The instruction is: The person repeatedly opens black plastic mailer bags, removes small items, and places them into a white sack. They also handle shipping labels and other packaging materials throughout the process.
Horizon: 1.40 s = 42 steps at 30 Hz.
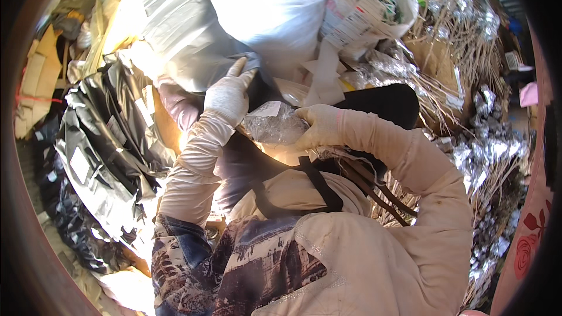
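Observation:
My right hand (322, 125), in a pale work glove, grips one end of a crumpled clear plastic bundle (279, 129). A white label (267, 109) lies on top of that bundle, which is over my lap. My left hand (228, 96), gloved too, reaches to the edge of a large grey plastic bag (189, 30). Two of its fingers are stretched apart against the bag. Its thumb is hidden, so I cannot see whether it pinches the plastic.
A white sack (268, 22) full of printed wrappers stands ahead, beside another sack (373, 22) of mixed packaging. Folded black plastic (109, 127) is piled at left. Bundles of thin sticks (474, 52) with shiny clear film lie at right. Flattened cardboard (39, 83) leans far left.

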Tool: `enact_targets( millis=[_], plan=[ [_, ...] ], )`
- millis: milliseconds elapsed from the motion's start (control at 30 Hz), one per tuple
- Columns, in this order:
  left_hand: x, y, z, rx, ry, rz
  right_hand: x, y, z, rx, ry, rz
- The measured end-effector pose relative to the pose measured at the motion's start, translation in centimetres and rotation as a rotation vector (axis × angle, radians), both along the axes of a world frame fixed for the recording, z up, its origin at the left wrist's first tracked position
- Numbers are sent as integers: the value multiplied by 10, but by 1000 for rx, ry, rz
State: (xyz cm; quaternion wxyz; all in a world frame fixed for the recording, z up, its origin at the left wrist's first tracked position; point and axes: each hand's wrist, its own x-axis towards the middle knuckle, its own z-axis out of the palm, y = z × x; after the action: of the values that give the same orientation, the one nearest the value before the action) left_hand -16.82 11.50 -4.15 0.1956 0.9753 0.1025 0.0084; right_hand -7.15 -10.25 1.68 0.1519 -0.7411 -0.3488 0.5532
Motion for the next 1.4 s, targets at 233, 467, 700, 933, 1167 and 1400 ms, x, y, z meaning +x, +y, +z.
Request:
enact_targets(
  millis=[233, 467, 700, 933, 1167, 1400],
  plan=[
    [-30, 20, 8, -92, 361, -74, 46, 19, -31, 31, -45, -388],
    [-3, -6, -4, -244, 195, 100, 15, 62, -27, -91, -630, 180],
    [-1, -30, 12, -358, 0, 105, 25, 122, -61, -42, -672, 426],
    [7, -39, -7, -375, -203, 47, 45, 91, -23, 124, -480, 496],
    [11, -47, -40, -441, -353, -54, 50, -148, 95, 43, -699, 8],
    [-7, -66, -40, -344, -180, -143, -63, -229, 81, -432, -905, 102]
  ],
)
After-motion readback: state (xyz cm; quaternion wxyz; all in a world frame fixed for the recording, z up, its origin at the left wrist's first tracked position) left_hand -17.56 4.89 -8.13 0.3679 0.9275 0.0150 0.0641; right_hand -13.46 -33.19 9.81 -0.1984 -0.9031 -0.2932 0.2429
